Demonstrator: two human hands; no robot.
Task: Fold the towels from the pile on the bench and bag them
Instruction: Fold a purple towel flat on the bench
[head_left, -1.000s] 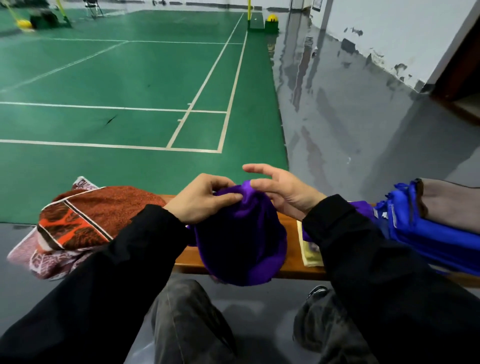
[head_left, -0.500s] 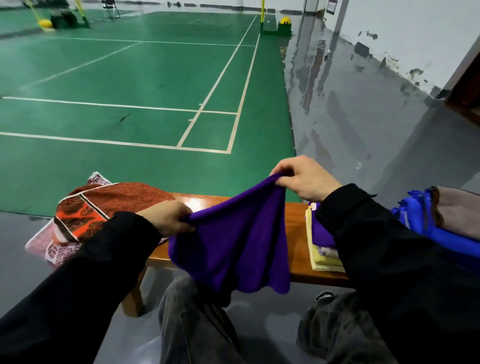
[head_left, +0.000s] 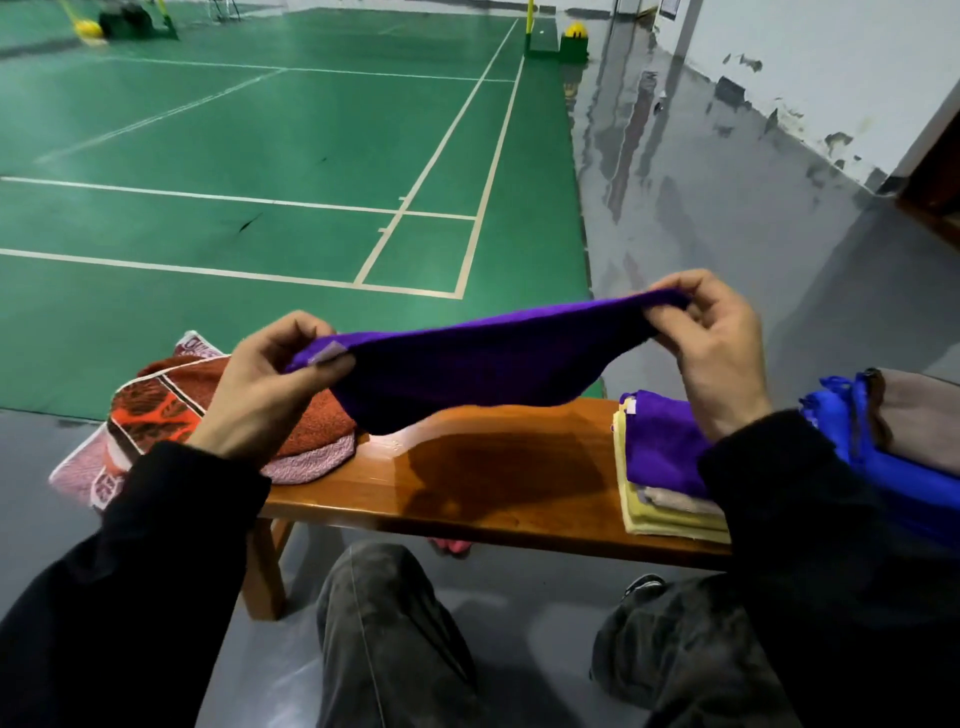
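Observation:
A purple towel (head_left: 483, 358) hangs stretched in the air above the wooden bench (head_left: 467, 483). My left hand (head_left: 270, 384) pinches its left corner, where a small pale label shows. My right hand (head_left: 717, 343) pinches the right corner, held a little higher. On the bench's left end lies a rumpled pile of orange-brown patterned towels (head_left: 171, 410). At the right sits a stack of folded towels (head_left: 665, 478), purple on top, beige and yellow below. Beyond it a blue bag (head_left: 852, 447) rests with a grey-brown cloth (head_left: 919, 415) on top of it.
My knees in dark trousers are below the bench's front edge. Something pink (head_left: 449, 545) lies on the grey floor under the bench. A green badminton court stretches ahead, and a white wall runs along the right.
The bunched purple towel has been drawn open. My hands moved apart and upward, and the towel now spans between them instead of hanging in a lump over the bench edge.

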